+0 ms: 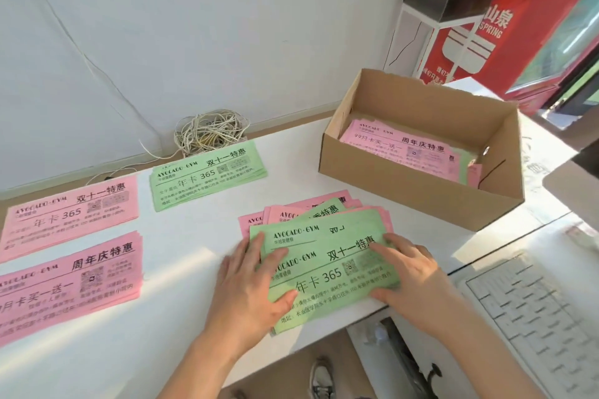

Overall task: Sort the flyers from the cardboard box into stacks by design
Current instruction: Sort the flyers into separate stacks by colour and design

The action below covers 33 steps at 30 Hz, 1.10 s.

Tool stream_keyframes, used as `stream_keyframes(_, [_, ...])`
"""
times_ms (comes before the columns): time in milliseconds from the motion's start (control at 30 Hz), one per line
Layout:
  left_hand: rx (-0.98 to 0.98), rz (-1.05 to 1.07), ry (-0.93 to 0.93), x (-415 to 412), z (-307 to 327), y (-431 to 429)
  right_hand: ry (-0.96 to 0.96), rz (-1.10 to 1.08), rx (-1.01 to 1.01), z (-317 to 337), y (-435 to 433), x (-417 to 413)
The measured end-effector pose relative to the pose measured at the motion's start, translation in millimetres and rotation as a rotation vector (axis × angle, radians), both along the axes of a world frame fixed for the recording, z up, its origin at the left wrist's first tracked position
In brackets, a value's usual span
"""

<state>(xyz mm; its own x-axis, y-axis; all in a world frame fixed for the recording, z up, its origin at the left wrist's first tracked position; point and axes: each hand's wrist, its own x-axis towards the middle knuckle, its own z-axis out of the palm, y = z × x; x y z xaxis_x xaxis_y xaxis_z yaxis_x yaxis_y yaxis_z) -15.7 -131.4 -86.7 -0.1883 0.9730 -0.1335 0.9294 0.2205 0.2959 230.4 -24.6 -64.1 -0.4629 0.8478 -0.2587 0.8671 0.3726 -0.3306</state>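
Note:
A mixed pile of pink and green flyers [327,220] lies on the white table [201,236] in front of me. On top lies a green flyer [330,278]. My left hand [249,288] holds its left edge, thumb on top. My right hand [411,272] rests on its right side, fingers spread flat and thumb at the lower edge. The cardboard box [418,191] stands at the back right with pink flyers [405,146] inside. Three sorted stacks lie to the left: a green stack [207,178], a pink stack [69,214] and a second pink stack [68,285] of another design.
A tangle of white cable [210,133] lies by the wall behind the green stack. A white keyboard [531,311] sits at the lower right on another surface. A red cabinet [505,23] stands behind the box. A shoe [321,379] shows below the table edge.

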Motion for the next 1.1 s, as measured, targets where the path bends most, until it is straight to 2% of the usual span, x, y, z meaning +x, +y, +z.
stream_keyframes(67, [0.050,-0.006,0.081,6,4,3,0.004,0.013,0.028,-1,5,6])
stream_keyframes(167, [0.176,-0.224,0.130,29,1,2,0.005,0.039,0.067,-3,8,10])
stream_keyframes(233, [0.137,-0.296,0.130,45,2,0,0.020,0.037,0.053,-4,9,11])
stream_keyframes(300, [0.149,-0.276,0.138,50,1,2,0.087,0.020,0.038,-8,11,13])
stream_keyframes(400, [0.201,-0.282,0.152,46,5,5,0.378,-0.148,-0.047,-9,16,15])
stream_keyframes(500, [0.227,-0.321,0.070,40,4,5,0.757,-0.463,-0.322,-1,21,17])
stream_keyframes(567, [0.260,-0.315,0.023,39,4,6,0.846,-0.526,-0.415,2,22,20])
stream_keyframes(667, [0.267,-0.182,-0.112,44,10,7,0.791,-0.498,-0.429,1,24,19])
stream_keyframes(800, [0.078,0.244,-0.394,52,23,7,0.742,-0.528,-0.463,3,27,17])
stream_keyframes(933, [0.007,0.172,-0.325,47,28,9,0.669,-0.439,-0.443,10,30,15])
stream_keyframes(1033, [0.050,0.079,-0.336,38,31,11,0.600,-0.389,-0.396,11,33,15])
stream_keyframes(1100, [0.117,0.095,-0.333,34,32,12,0.620,-0.393,-0.408,8,34,16])
